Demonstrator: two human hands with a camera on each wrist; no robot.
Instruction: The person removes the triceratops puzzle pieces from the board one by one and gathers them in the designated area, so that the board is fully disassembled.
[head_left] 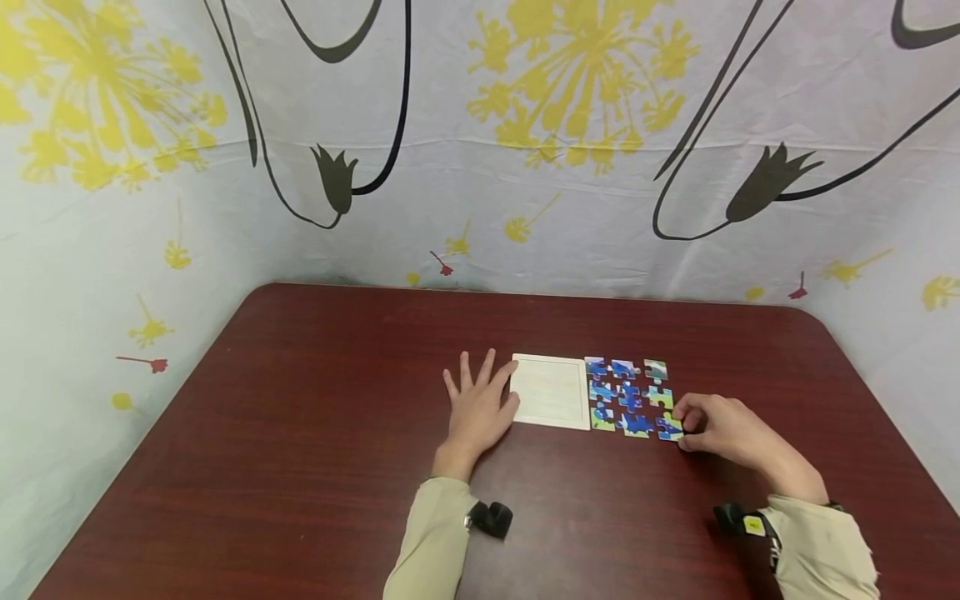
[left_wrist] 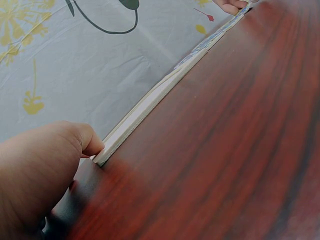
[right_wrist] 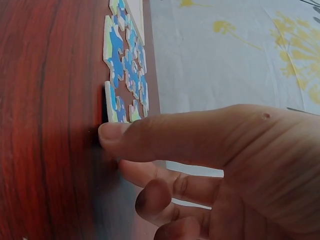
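Observation:
A square pale wooden puzzle tray [head_left: 551,392] with a raised rim lies flat on the table. Along its left side my left hand [head_left: 477,412] rests with fingers spread, thumb and index finger touching the rim. To the right of the tray, several blue, green and white jigsaw pieces [head_left: 630,395] lie in loose rows with gaps between them. My right hand [head_left: 723,427] pinches the near right corner puzzle piece [head_left: 668,427] at its outer edge between thumb and curled index finger. In the right wrist view the thumb [right_wrist: 112,134] partly hides that piece.
The dark red wooden table [head_left: 300,450] has rounded far corners and carries the tray and pieces. Behind it hangs a white cloth [head_left: 420,125] printed with yellow and dark green flowers. Dark wrist cameras [head_left: 491,519] sit on both sleeves.

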